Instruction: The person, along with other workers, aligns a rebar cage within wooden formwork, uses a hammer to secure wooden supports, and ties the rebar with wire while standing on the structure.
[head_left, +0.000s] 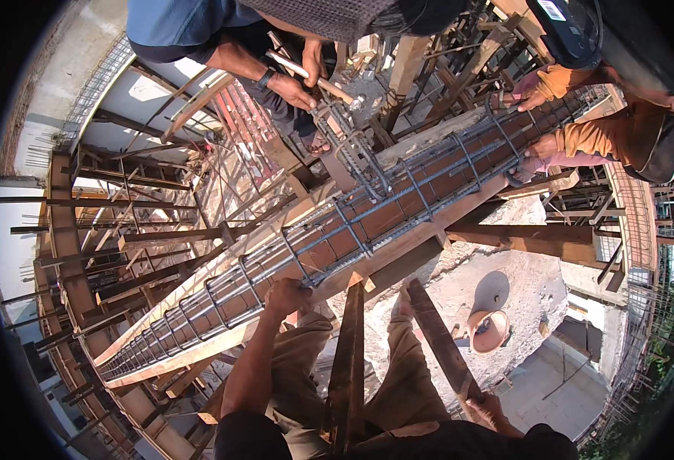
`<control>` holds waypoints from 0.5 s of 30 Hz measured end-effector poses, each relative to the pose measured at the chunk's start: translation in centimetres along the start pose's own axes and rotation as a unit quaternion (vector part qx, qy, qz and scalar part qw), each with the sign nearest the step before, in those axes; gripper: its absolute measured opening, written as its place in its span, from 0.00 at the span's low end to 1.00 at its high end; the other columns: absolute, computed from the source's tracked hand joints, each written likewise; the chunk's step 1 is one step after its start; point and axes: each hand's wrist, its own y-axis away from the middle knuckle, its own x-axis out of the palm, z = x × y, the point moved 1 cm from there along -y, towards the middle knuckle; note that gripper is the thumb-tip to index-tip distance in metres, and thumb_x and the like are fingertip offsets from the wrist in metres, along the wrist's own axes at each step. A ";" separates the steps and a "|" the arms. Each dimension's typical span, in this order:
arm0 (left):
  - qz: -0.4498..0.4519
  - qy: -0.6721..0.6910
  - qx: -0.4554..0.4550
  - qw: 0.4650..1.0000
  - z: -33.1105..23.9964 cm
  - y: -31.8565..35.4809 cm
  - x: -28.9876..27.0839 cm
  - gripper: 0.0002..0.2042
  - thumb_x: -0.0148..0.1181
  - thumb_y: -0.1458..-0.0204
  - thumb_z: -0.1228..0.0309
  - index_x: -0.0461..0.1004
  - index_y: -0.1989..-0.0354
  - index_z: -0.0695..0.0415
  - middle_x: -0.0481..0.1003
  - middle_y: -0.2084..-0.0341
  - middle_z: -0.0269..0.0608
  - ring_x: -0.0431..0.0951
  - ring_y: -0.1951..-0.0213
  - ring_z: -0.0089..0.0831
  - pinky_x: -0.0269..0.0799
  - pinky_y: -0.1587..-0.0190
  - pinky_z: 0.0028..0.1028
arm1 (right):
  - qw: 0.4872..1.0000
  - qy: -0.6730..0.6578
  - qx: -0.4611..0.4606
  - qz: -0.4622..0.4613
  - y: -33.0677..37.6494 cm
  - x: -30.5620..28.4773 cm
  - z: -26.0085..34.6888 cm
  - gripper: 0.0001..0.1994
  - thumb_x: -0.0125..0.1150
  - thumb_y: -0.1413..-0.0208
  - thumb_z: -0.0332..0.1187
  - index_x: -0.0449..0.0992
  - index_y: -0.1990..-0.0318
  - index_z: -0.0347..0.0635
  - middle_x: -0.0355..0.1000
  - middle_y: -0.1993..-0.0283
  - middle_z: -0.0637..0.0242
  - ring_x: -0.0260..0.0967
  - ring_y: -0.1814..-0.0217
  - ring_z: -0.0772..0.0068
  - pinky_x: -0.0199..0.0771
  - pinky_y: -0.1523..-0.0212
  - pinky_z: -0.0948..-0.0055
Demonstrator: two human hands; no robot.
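A long rebar cage [344, 222] of dark bars and square stirrups lies inside a wooden formwork trough [387, 264] running from lower left to upper right. My left hand [287, 297] is closed over the trough's near edge, beside the cage's lower bars; its fingertips are partly hidden. At the lower right, my right hand [491, 412] closes around the lower end of a slanting wooden post [446, 345]. Across the trough, a co-worker's hands [298, 86] hold a hammer [310, 75] beside a bent rebar piece [348, 146]. Another co-worker's gloved hands [544, 146] touch the cage's far right end.
Another upright timber [346, 360] stands between my legs. A round bucket [488, 331] sits on the pale rough slab [521, 280] below right. Crossing timber props [176, 238] fill the space at left. Bare rebar mesh [636, 307] lines the right side.
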 end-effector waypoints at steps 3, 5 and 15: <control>-0.004 -0.004 0.014 1.000 -0.8 -0.7 0.6 0.19 0.58 0.57 0.52 0.83 0.64 0.52 0.82 0.67 0.47 0.82 0.60 0.46 0.77 0.53 0.39 | 0.999 -0.034 0.010 -0.014 1.5 1.2 -1.4 0.29 0.71 0.57 0.56 0.82 0.62 0.33 0.80 0.66 0.52 0.79 0.60 0.57 0.76 0.59 0.61; -0.015 -0.013 0.021 1.000 -0.5 -1.2 1.1 0.19 0.58 0.57 0.52 0.83 0.64 0.52 0.82 0.66 0.48 0.82 0.60 0.46 0.77 0.53 0.40 | 0.990 -0.129 0.056 -0.026 1.4 2.5 -1.6 0.31 0.68 0.54 0.58 0.82 0.62 0.32 0.80 0.67 0.48 0.80 0.59 0.56 0.75 0.59 0.60; -0.003 0.018 0.033 0.999 3.3 -5.5 4.3 0.20 0.59 0.56 0.52 0.82 0.62 0.54 0.81 0.65 0.52 0.81 0.58 0.50 0.75 0.52 0.43 | 0.990 -0.111 0.039 -0.082 -0.5 4.1 1.7 0.37 0.63 0.53 0.67 0.82 0.64 0.31 0.79 0.68 0.47 0.79 0.60 0.55 0.73 0.61 0.57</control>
